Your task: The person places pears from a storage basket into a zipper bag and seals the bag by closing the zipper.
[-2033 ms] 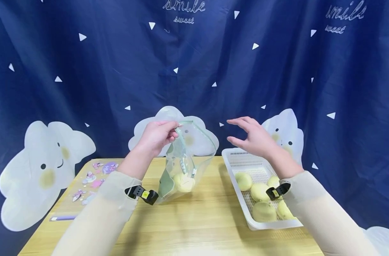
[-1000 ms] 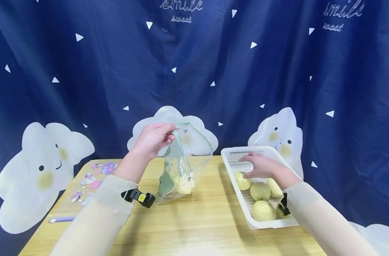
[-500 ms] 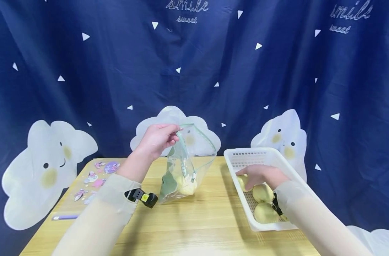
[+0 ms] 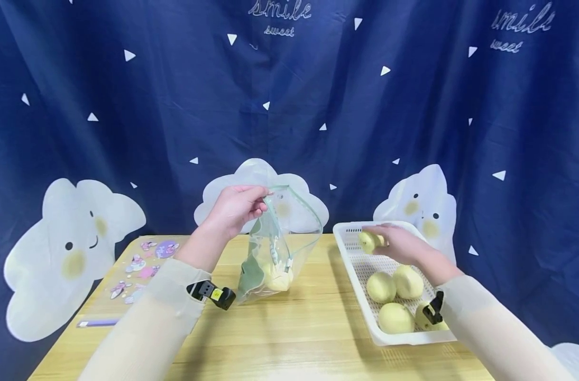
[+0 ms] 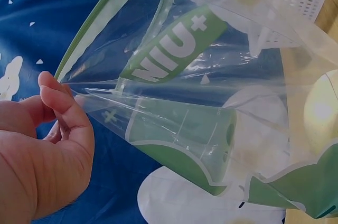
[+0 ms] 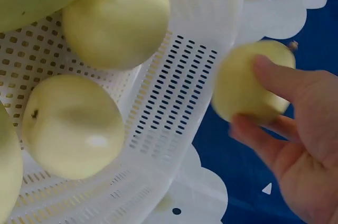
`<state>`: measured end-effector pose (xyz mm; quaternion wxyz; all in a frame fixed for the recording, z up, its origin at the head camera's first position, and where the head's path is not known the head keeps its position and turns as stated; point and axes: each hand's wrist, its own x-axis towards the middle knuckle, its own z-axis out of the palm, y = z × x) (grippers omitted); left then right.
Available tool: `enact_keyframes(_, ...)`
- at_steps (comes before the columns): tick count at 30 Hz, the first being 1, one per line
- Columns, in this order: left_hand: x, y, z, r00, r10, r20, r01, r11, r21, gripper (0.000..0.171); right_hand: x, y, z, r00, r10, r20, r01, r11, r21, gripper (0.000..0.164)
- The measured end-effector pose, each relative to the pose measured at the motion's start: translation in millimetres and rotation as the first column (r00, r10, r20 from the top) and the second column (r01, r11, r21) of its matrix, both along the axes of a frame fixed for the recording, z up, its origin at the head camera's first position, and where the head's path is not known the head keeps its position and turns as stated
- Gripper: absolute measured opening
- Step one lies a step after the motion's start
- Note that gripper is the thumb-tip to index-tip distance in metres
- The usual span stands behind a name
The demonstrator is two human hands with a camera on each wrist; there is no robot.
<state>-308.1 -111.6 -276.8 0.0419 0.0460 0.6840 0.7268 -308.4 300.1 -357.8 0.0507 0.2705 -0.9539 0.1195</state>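
Observation:
My left hand [image 4: 239, 211] pinches the rim of a clear zip bag [image 4: 296, 233] with green print, holding its mouth up. Through the plastic a pale yellow apple [image 4: 277, 276] shows at the bottom of the bag. In the left wrist view, the bag's green zip edge [image 5: 87, 31] runs up from my fingertips. My right hand [image 4: 400, 244] grips another pale yellow apple [image 4: 368, 242] between thumb and fingers, over the far end of a white basket [image 4: 353, 286]. In the right wrist view, this held apple [image 6: 252, 81] appears past the basket's edge, its short stem pointing away.
Several apples [image 4: 396, 318] lie in the near part of the basket, on the right of the wooden table [image 4: 294, 338]. A flat, see-through pouch [image 4: 139, 270] with pink and purple prints and a purple slider lies at the left. A blue curtain [image 4: 289, 132] hangs behind.
From beside the bag, my right hand went down into the basket, took hold of an apple and raised it. Apples left in the basket shifted. My left hand keeps holding the bag.

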Motion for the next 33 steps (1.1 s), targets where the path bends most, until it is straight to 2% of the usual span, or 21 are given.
enact_keyframes(4,-0.2,0,-1.2,1.0,-0.002,-0.001,0.002,1.0,-0.004,0.028,2.5,1,3.6,0.984,-0.056,-0.168,0.039,0.994,-0.1,0.063)
enact_keyframes(6,-0.2,-1,-2.0,1.0,-0.002,0.003,0.002,1.0,-0.009,0.029,1.6,-2,5.3,0.967,-0.074,-0.243,0.032,0.985,-0.172,0.065)
enact_keyframes(8,-0.4,-1,-2.7,1.0,-0.003,0.007,0.003,1.0,-0.013,0.032,0.6,-7,8.0,0.938,-0.078,-0.338,-0.004,0.972,-0.236,0.067)
enact_keyframes(12,-1.2,-2,-3.1,1.0,-0.002,0.012,0.003,1.0,-0.01,0.034,1.6,-21,17.4,0.86,-0.078,-0.504,-0.092,0.949,-0.303,0.071)
enact_keyframes(16,-1.8,-2,-2.2,1.0,-0.002,0.011,0.002,1.0,-0.011,0.031,5.9,-37,28.1,0.801,-0.068,-0.595,-0.151,0.938,-0.311,0.073)
enact_keyframes(21,-2.4,-3,-1.8,1.0,-0.005,0.012,0.005,1.0,-0.01,0.032,13.2,-62,40.5,0.749,-0.034,-0.661,-0.239,0.917,-0.319,0.071)
enact_keyframes(26,-2.1,-3,-0.1,1.0,-0.002,0.01,0.002,1.0,-0.013,0.03,24.4,-91,56.6,0.741,-0.002,-0.672,-0.314,0.883,-0.349,0.069)
enact_keyframes(31,-4.6,-2,1.1,1.0,-0.007,0.0,0.007,1.0,-0.018,0.03,33.5,-116,69.4,0.753,0.051,-0.656,-0.37,0.857,-0.358,0.069)
enact_keyframes(33,-5.2,-1,2.2,1.0,-0.006,-0.001,0.006,1.0,-0.019,0.031,36.0,-124,72.6,0.764,0.079,-0.64,-0.38,0.857,-0.348,0.07)
